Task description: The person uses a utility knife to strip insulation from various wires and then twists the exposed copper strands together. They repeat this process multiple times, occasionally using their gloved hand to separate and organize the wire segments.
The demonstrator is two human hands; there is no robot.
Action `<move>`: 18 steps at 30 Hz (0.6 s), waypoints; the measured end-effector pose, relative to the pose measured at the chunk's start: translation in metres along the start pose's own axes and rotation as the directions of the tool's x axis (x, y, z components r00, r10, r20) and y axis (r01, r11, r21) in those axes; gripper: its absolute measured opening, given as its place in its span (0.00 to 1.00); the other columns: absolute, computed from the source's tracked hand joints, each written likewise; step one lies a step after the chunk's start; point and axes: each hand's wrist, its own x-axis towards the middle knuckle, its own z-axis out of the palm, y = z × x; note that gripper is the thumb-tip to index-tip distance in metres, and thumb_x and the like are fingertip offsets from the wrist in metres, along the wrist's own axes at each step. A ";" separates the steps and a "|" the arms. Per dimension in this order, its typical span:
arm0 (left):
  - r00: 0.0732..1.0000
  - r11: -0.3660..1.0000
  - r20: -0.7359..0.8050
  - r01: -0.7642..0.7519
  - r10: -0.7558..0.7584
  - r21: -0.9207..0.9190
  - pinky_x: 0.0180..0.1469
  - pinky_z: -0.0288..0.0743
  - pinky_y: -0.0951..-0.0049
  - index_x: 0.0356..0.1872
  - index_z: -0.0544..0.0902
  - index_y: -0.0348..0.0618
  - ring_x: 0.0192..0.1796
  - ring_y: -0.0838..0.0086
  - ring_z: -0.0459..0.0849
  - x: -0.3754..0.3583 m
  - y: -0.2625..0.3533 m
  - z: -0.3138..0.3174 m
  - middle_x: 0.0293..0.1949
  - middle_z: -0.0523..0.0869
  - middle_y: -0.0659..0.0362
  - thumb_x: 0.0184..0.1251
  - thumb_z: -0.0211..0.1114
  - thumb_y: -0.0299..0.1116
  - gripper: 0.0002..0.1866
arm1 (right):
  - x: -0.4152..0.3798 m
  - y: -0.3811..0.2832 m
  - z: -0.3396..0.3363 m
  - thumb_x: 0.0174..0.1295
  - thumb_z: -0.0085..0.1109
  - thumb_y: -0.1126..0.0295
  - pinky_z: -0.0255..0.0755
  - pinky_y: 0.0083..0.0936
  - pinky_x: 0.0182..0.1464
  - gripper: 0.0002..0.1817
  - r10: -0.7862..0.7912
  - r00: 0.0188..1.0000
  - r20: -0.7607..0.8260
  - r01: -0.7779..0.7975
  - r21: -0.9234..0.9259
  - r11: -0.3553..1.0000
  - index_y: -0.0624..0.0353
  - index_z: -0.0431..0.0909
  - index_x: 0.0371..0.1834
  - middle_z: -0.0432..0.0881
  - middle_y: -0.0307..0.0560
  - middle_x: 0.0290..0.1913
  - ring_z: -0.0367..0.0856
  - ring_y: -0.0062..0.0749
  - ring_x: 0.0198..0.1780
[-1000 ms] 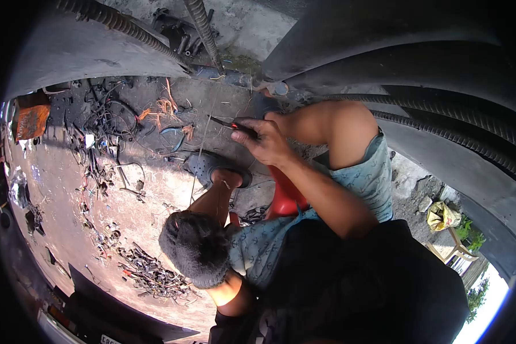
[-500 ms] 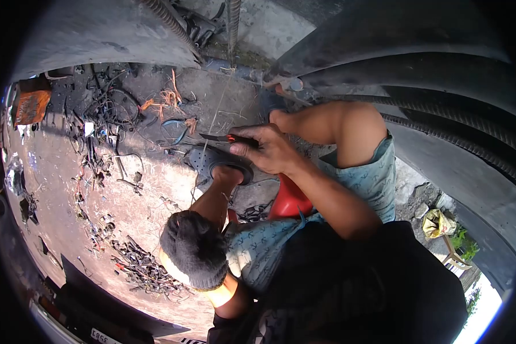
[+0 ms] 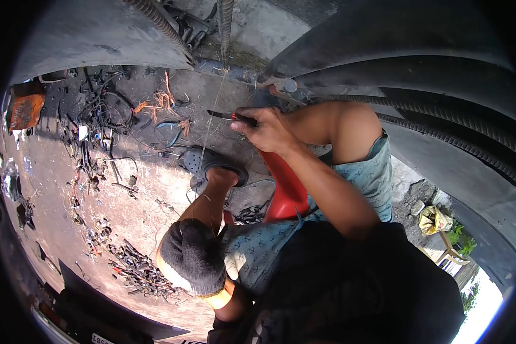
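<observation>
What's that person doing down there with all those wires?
A person sits low on a red stool, seen from above. The right hand grips a small knife with a red and black handle, its blade against a thin wire stretched from the ground up toward the left hand, which wears a dark glove. One foot in a dark sandal rests on the concrete. Scraps of wire lie scattered about.

Right hand (image 3: 265, 129) clenched, arm outstretched; gloved left hand (image 3: 194, 255) fisted low.
</observation>
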 end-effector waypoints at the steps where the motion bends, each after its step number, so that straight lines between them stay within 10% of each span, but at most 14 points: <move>1: 1.000 1.000 -0.007 0.007 -0.007 0.000 0.64 0.70 0.50 0.54 0.81 0.42 0.58 0.49 0.80 0.004 0.002 -0.007 0.54 0.82 0.47 0.61 0.61 0.43 0.22 | 0.007 0.009 0.007 0.58 0.67 0.53 0.77 0.34 0.43 0.22 -0.033 0.999 0.007 0.032 0.049 0.998 0.57 0.84 0.48 0.85 0.55 0.36 0.86 0.48 0.41; 3: 0.947 0.961 0.289 0.198 -0.137 -0.193 0.60 0.74 0.53 0.51 0.82 0.42 0.54 0.50 0.82 0.013 0.005 -0.025 0.50 0.84 0.48 0.60 0.62 0.37 0.19 | 0.016 0.012 0.009 0.58 0.66 0.51 0.77 0.36 0.44 0.22 -0.060 0.998 0.012 0.059 0.106 0.993 0.55 0.84 0.48 0.86 0.54 0.36 0.86 0.49 0.42; 7: 0.998 0.951 -0.064 0.008 -0.029 -0.308 0.52 0.78 0.58 0.46 0.84 0.42 0.47 0.52 0.84 0.015 0.010 -0.023 0.45 0.85 0.48 0.58 0.63 0.31 0.15 | 0.025 -0.004 -0.010 0.61 0.59 0.46 0.73 0.45 0.55 0.22 0.249 0.969 0.004 -0.248 -0.042 0.968 0.45 0.83 0.52 0.86 0.53 0.44 0.81 0.54 0.53; 9: 0.977 0.903 -0.183 0.017 -0.105 -0.429 0.30 0.69 0.55 0.26 0.75 0.42 0.30 0.53 0.78 0.034 0.021 -0.034 0.27 0.78 0.51 0.58 0.57 0.29 0.04 | 0.025 -0.007 -0.001 0.62 0.59 0.48 0.73 0.41 0.55 0.23 0.263 0.960 -0.100 -0.271 -0.078 0.959 0.49 0.83 0.53 0.86 0.55 0.41 0.82 0.53 0.51; 18: 0.994 0.928 -0.110 -0.020 -0.023 -0.371 0.34 0.75 0.57 0.34 0.82 0.41 0.32 0.53 0.82 0.025 0.010 -0.027 0.30 0.83 0.51 0.49 0.65 0.28 0.10 | 0.049 0.020 0.017 0.61 0.61 0.48 0.72 0.41 0.55 0.20 0.165 0.986 0.019 -0.165 0.045 0.985 0.45 0.84 0.50 0.85 0.52 0.44 0.82 0.49 0.52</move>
